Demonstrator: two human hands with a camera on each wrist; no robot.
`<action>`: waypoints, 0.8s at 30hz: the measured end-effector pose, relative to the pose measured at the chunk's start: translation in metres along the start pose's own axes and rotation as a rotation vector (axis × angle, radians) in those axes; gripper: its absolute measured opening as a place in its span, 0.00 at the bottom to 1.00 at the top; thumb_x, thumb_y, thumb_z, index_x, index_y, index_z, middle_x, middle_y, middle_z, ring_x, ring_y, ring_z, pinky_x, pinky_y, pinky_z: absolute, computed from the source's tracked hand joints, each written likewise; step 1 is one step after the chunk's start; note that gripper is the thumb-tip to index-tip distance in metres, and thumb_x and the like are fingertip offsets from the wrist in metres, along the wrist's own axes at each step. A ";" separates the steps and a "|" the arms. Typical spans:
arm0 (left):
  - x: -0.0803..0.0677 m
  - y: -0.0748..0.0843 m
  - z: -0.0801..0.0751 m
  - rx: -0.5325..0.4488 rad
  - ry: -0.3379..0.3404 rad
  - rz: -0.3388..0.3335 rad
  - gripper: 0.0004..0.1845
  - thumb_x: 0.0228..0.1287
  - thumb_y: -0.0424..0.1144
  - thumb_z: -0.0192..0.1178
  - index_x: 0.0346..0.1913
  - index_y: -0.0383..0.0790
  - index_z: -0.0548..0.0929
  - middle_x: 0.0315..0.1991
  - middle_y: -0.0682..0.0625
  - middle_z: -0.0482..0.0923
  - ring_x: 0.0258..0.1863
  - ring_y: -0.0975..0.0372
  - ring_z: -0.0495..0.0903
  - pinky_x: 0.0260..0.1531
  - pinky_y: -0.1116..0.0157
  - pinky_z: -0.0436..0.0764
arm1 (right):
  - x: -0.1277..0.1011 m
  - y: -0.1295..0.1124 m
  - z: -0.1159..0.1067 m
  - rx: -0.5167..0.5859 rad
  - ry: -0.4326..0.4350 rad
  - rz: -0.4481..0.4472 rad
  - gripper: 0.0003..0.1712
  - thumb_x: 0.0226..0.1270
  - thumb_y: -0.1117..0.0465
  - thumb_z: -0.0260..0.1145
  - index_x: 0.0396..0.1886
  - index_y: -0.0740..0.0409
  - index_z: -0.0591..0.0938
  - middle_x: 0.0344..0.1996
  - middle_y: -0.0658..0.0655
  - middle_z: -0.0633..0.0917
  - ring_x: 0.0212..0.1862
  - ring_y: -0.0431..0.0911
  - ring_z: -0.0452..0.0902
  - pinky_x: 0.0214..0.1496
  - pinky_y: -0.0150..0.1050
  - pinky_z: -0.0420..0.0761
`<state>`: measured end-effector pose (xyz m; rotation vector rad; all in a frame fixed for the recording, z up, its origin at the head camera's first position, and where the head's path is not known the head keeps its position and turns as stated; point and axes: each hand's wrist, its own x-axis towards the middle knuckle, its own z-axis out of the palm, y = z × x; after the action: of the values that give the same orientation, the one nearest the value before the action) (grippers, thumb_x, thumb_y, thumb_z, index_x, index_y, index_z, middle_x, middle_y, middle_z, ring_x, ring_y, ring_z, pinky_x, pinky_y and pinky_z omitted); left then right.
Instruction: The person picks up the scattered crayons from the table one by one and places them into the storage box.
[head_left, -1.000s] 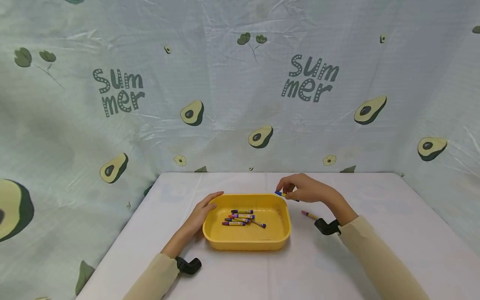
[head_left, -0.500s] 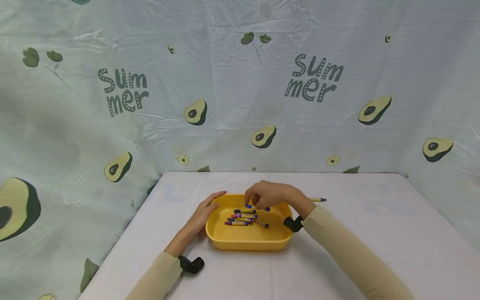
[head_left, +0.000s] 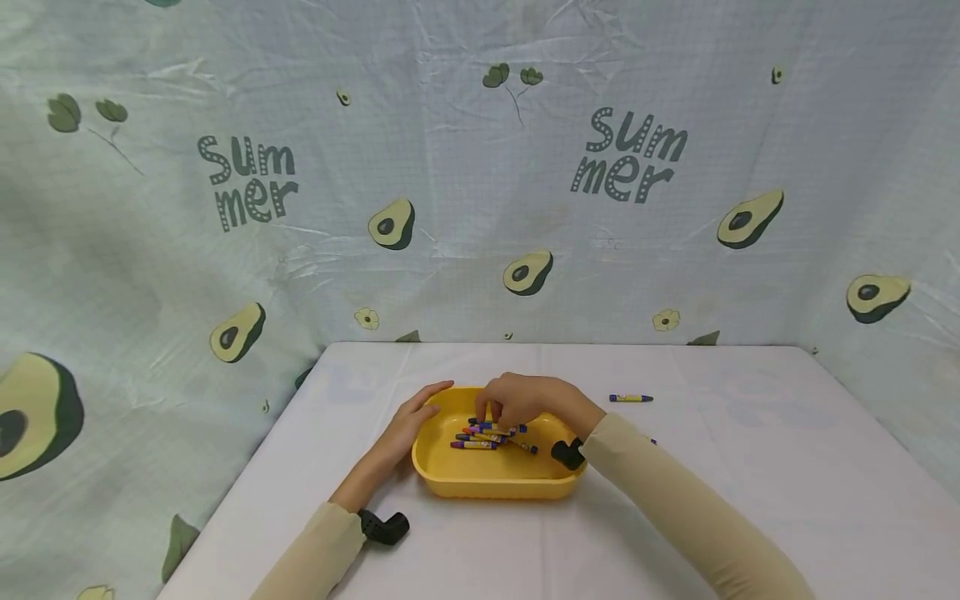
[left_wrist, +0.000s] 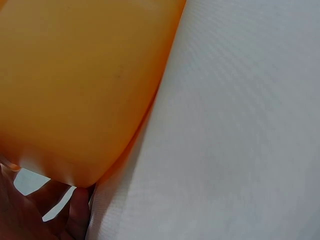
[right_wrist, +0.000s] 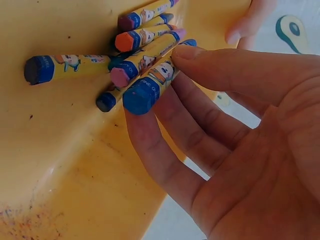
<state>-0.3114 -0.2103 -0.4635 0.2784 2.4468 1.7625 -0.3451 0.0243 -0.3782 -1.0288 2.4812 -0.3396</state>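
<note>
My right hand [head_left: 521,398] reaches into a yellow plastic tray [head_left: 495,490] and pinches a blue oil pastel crayon [right_wrist: 142,95] between thumb and fingers. The crayon lies low over a small pile, beside a pink crayon [right_wrist: 122,75] in the right wrist view. Orange [right_wrist: 126,41], purple [right_wrist: 131,21] and dark-ended crayons [right_wrist: 40,69] lie around it on the tray floor. At the tray's left side, my left hand [head_left: 393,433] holds the rim, its thumb over the edge. In the left wrist view, the fingers [left_wrist: 77,210] touch the tray's outer wall.
A yellow-wrapped crayon with dark ends [head_left: 632,398] lies on the white table [head_left: 750,467] right of the tray. Another crayon's tip [head_left: 653,441] peeks out from behind the right sleeve. A patterned cloth [head_left: 450,167] hangs behind the table.
My right hand has carried the blue crayon from beyond the tray's back right corner leftward and down onto the pile inside. The left hand has stayed on the tray's rim.
</note>
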 end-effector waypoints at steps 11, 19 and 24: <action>0.001 -0.001 0.001 0.003 0.003 -0.005 0.27 0.80 0.39 0.42 0.77 0.51 0.68 0.81 0.45 0.61 0.79 0.45 0.62 0.80 0.42 0.58 | -0.004 0.005 -0.005 0.061 0.031 -0.031 0.16 0.70 0.68 0.67 0.55 0.54 0.85 0.37 0.51 0.86 0.36 0.49 0.83 0.38 0.36 0.85; 0.002 0.000 0.002 -0.010 0.013 -0.003 0.26 0.80 0.39 0.42 0.77 0.52 0.69 0.80 0.46 0.62 0.79 0.47 0.63 0.80 0.43 0.58 | -0.038 0.021 -0.031 0.047 0.133 -0.017 0.17 0.69 0.67 0.67 0.56 0.56 0.85 0.38 0.50 0.85 0.37 0.42 0.79 0.42 0.35 0.85; 0.002 -0.001 0.001 -0.009 0.009 -0.007 0.26 0.80 0.38 0.41 0.77 0.52 0.69 0.80 0.45 0.62 0.78 0.46 0.64 0.79 0.43 0.60 | -0.066 0.046 -0.037 0.103 0.181 -0.003 0.16 0.69 0.66 0.66 0.55 0.58 0.85 0.38 0.53 0.86 0.35 0.46 0.80 0.38 0.35 0.85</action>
<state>-0.3127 -0.2090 -0.4650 0.2610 2.4422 1.7747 -0.3495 0.1059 -0.3440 -0.9999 2.5895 -0.5786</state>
